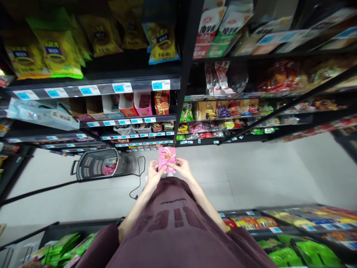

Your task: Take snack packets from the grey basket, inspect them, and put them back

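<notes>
A small pink snack packet [166,155] with a food picture on its front is held up before my body. My left hand [154,172] pinches its lower left side, thumb on the front. On the opposite edge, my right hand [182,167] grips the packet the same way, its thumb across the lower front. Both hands are closed on it, and the fingers behind the packet are hidden. Beyond it stand the shelves with small snack boxes, among them a pink box [144,104] and a red box [161,102].
A grey shopping basket [97,163] with pink packets inside stands on the floor to the left, near a black cable [140,175]. Yellow snack bags [55,54] fill the upper left shelf. Green packages [318,251] lie on a shelf behind me at the right.
</notes>
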Demonstrator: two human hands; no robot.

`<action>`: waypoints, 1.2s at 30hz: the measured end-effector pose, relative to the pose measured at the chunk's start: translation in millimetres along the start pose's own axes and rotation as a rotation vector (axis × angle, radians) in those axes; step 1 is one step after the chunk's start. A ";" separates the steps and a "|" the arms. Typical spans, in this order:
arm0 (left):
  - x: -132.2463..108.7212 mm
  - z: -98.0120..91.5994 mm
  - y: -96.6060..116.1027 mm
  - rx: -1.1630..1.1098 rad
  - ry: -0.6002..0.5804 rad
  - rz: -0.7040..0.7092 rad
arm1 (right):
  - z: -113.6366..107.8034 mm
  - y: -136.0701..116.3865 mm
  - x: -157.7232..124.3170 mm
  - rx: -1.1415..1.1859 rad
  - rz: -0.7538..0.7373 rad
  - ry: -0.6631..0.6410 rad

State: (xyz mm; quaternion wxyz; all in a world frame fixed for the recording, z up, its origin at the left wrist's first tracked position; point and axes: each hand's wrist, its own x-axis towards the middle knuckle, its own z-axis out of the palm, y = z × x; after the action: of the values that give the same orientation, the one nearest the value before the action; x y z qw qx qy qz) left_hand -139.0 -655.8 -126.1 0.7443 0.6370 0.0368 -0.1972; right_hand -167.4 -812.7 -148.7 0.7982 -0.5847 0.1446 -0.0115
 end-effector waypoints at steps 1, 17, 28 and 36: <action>0.1 -0.2 -0.6 -0.011 0.000 -0.001 | -0.8 1.1 -0.2 -0.006 0.007 0.005; 8.9 -2.9 -12.4 0.138 0.008 0.038 | 0.1 7.0 4.7 -0.006 -0.003 0.065; -4.8 -0.5 11.5 0.438 -0.039 0.387 | 17.3 -2.0 1.4 -0.211 -0.137 0.101; -2.5 -3.5 -0.5 0.183 -0.071 0.263 | 28.1 -7.2 -4.6 -0.347 -0.295 0.018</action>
State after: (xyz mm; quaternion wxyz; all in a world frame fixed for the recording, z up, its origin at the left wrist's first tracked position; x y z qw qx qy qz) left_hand -140.8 -651.9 -126.4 0.7035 0.6940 -0.0913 -0.1233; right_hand -163.8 -788.0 -133.2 0.6739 -0.7280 0.0644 -0.1082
